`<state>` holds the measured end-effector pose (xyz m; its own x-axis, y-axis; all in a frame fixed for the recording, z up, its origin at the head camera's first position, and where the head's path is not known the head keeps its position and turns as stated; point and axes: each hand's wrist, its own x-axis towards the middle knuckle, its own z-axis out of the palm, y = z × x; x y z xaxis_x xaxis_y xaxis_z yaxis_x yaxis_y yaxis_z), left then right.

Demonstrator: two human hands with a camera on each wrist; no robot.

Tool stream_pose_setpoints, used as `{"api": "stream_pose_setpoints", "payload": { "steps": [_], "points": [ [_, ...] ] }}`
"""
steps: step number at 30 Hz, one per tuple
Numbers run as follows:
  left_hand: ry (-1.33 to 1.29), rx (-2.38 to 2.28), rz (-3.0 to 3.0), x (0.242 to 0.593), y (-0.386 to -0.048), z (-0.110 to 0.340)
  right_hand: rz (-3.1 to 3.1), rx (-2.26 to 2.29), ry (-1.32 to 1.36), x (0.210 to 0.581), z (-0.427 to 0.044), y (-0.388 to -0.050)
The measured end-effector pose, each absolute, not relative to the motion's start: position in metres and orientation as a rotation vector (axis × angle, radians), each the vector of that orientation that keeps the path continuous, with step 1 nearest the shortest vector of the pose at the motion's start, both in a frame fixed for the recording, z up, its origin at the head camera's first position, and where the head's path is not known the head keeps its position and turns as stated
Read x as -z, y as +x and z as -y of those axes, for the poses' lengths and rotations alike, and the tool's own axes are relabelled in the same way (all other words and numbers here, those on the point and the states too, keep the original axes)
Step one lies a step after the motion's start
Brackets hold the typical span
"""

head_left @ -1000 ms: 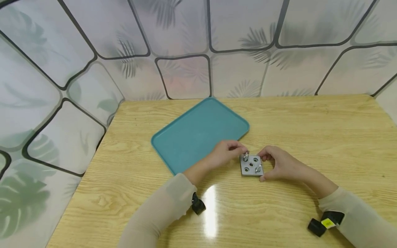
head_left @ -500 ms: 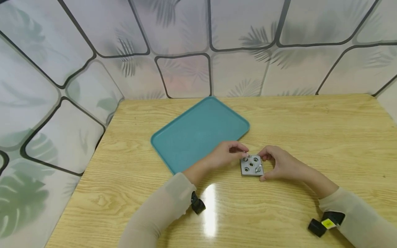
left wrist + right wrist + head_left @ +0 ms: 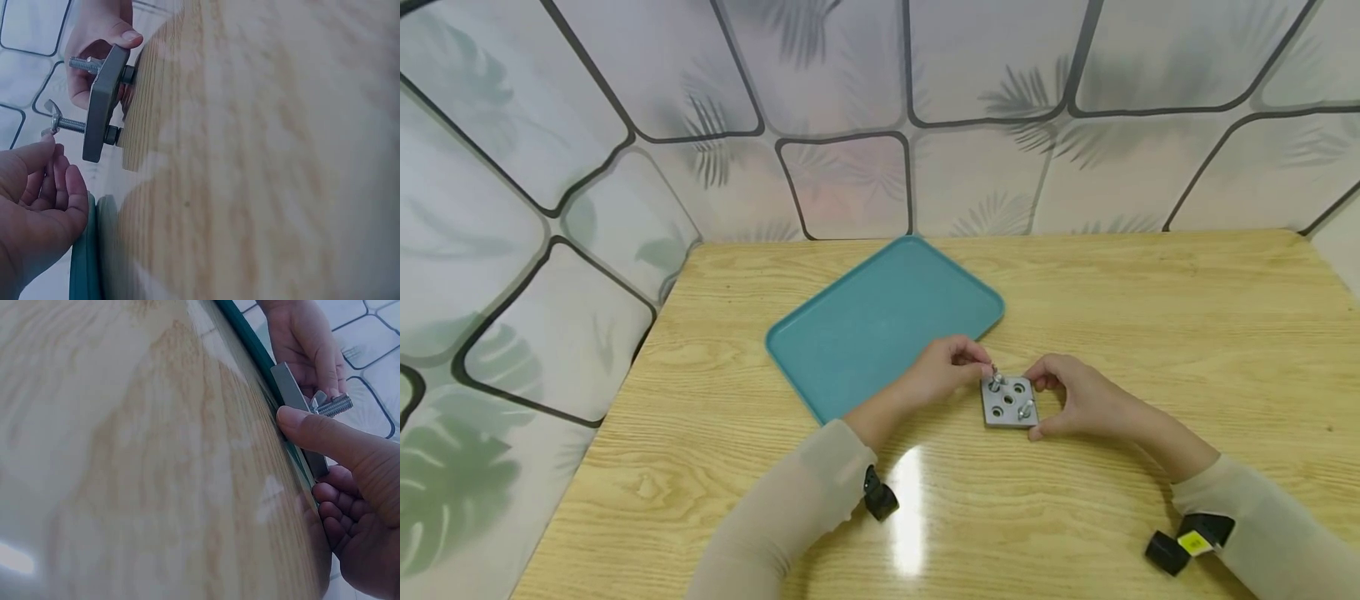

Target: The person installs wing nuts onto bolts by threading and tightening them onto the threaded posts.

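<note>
A square grey metal plate (image 3: 1008,402) with several holes lies near the tray's right corner. Two bolts stand up through it, their heads (image 3: 112,135) on the underside. On one bolt a wing nut (image 3: 54,117) sits high, near the thread's end; the other wing nut (image 3: 1026,409) is down close to the plate. My left hand (image 3: 947,367) has its thumb and finger at the high wing nut, the thumb tip touching a wing. From the right, my right hand (image 3: 1078,396) grips the plate by its edges between thumb and fingers.
A teal tray (image 3: 880,325) lies behind and left of the plate, partly under the left hand in view. The wooden table (image 3: 1187,333) extends to a patterned wall covering (image 3: 977,183) at the back and left.
The left fingers moved in over the high wing nut, then drew slightly back, uncovering it. The right hand and the plate stay almost where they were.
</note>
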<state>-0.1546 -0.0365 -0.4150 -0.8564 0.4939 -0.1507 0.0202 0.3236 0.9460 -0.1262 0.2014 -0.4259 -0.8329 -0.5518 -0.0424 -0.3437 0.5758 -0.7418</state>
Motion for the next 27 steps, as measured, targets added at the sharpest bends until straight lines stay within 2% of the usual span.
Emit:
{"api": "stream_pose_setpoints", "payload": {
  "steps": [14,27],
  "points": [
    [0.631,-1.455,-2.102,0.4135,-0.1532,0.0361,-2.532,1.116,-0.753,0.4263,-0.2015,-0.1267],
    [0.452,-1.539,-2.145,0.4142,-0.1538,0.0365,-2.542,1.118,-0.742,0.4264,-0.2013,-0.1262]
  ]
}}
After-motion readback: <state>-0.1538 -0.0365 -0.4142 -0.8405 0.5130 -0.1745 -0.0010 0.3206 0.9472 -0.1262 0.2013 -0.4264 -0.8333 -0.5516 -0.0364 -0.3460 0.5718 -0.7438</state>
